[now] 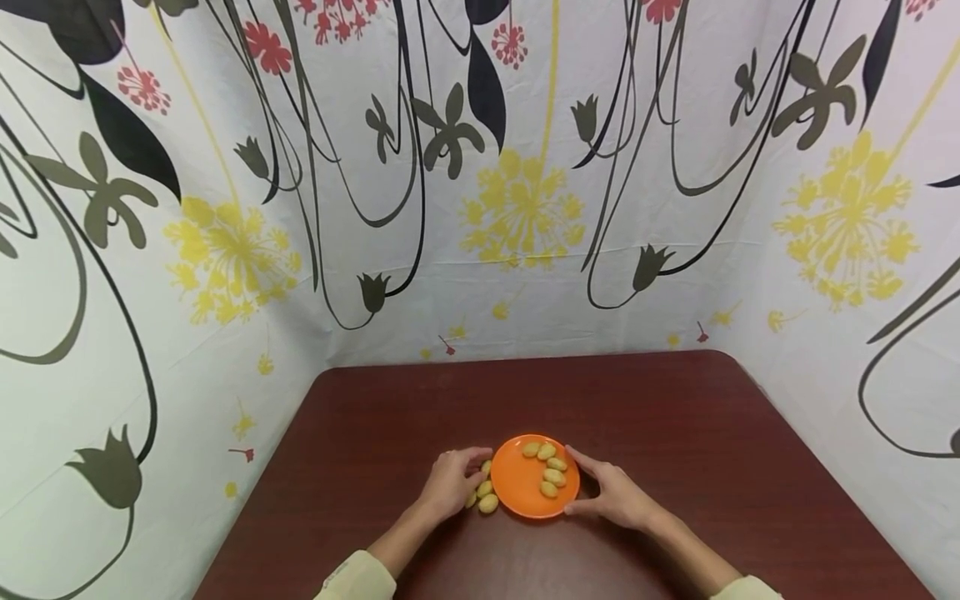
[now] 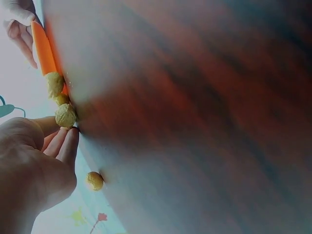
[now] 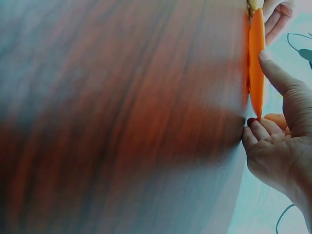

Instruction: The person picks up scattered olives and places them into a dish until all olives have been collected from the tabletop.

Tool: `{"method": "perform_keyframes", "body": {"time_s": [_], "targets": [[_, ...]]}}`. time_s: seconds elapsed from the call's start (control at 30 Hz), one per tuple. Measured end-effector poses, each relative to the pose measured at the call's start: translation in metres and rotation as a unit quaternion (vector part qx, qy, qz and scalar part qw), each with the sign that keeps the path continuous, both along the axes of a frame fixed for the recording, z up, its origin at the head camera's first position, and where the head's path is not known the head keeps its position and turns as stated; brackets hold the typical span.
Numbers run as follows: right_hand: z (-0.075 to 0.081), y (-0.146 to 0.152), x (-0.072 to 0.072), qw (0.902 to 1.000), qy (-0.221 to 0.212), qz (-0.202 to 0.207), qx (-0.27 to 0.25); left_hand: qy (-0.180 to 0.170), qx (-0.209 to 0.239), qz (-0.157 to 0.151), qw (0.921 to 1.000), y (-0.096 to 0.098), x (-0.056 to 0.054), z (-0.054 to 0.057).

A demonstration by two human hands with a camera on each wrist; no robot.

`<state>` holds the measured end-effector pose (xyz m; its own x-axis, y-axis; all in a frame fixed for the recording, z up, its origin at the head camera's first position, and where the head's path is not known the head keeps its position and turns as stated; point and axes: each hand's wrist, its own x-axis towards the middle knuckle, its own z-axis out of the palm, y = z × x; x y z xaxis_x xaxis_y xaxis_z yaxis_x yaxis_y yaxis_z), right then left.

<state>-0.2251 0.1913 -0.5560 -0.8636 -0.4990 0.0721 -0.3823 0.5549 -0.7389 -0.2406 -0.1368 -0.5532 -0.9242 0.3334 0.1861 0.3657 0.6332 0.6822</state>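
Observation:
A round orange plate (image 1: pixel 517 479) lies on the dark table, bearing several small yellowish oval pieces (image 1: pixel 554 478) in a curved row on its right half. My right hand (image 1: pixel 618 497) grips the plate's right rim, thumb near the front and fingers farther back. At the plate's left side, more of the same pieces (image 1: pixel 487 503) lie in a small cluster. Over this cluster is my left hand (image 1: pixel 448 481), thumb and forefinger bent around a piece partly hidden by them; whether they pinch it I cannot tell. In the left wrist view a rough-skinned piece (image 2: pixel 65 115) shows by the fingertips.
The reddish-brown table (image 1: pixel 637 408) has rounded back corners. A white cloth (image 1: pixel 465 325) printed with flowers and vines hangs behind it and along both sides. One piece (image 2: pixel 94 181) sits apart from the others in the left wrist view.

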Motion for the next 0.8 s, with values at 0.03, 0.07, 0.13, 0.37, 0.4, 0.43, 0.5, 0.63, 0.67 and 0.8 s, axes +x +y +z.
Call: {"method": "perform_keyframes", "body": {"time_s": [0.03,0.07,0.13,0.37,0.4,0.43,0.5,0.63,0.67,0.8], "targets": [[0.0002,0.0,0.0002,1.0,0.001,0.0,0.0,0.0,-0.001,0.0,1.0,0.0002,0.0,-0.0001],[0.0004,0.0001,0.0002,1.0,0.001,0.0,0.001,-0.001,-0.002,0.001,1.0,0.0005,-0.0001,-0.0003],[0.0006,0.0001,0.0004,1.0,0.005,0.0,0.004,-0.002,-0.003,0.002,1.0,0.0007,-0.0002,-0.0006],[0.0014,0.0001,0.0005,0.9998,0.016,-0.002,0.008,-0.003,0.0,0.004,1.0,0.0009,-0.0015,-0.0022],[0.0017,0.0,0.0005,0.9998,0.018,-0.002,0.008,-0.004,0.001,0.006,1.0,0.0012,-0.0016,-0.002],[0.0018,-0.0001,0.0004,0.9998,0.019,-0.002,0.008,-0.005,0.001,0.007,1.0,0.0015,-0.0018,-0.0018],[0.0018,-0.0005,0.0004,0.9998,0.018,-0.003,0.007,-0.005,0.0,0.01,0.9999,0.0021,-0.0021,-0.0012],[0.0014,-0.0013,0.0004,0.9998,0.02,-0.003,0.009,0.003,-0.005,0.015,0.9999,0.0028,-0.0022,-0.0004],[0.0015,-0.0014,0.0005,0.9998,0.018,-0.004,0.009,0.003,-0.006,0.018,0.9998,0.0029,-0.0021,0.0],[0.0029,-0.0009,0.0015,0.9998,0.016,-0.003,0.008,0.002,-0.004,0.028,0.9996,0.0028,-0.0007,0.0014]]}}
